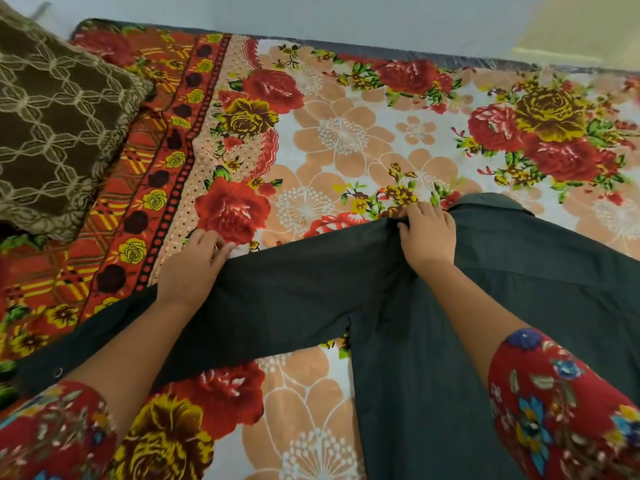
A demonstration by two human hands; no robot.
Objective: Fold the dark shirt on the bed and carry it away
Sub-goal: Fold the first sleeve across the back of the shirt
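Note:
The dark shirt (433, 341) lies spread on the floral bed sheet (346, 133), its body at the lower right and one long sleeve stretched out to the left. My right hand (427, 233) pinches the fabric at the shoulder, just left of the collar. Along the upper edge of the sleeve, my left hand (194, 265) rests with fingertips curled onto the cloth. The sleeve's cuff end runs off toward the lower left, partly under my left forearm. Both forearms come out of red flowered sleeves.
A brown pillow with a pale lattice pattern (59, 123) lies at the upper left on the bed. The far edge of the mattress meets a pale wall (311, 15) at the top.

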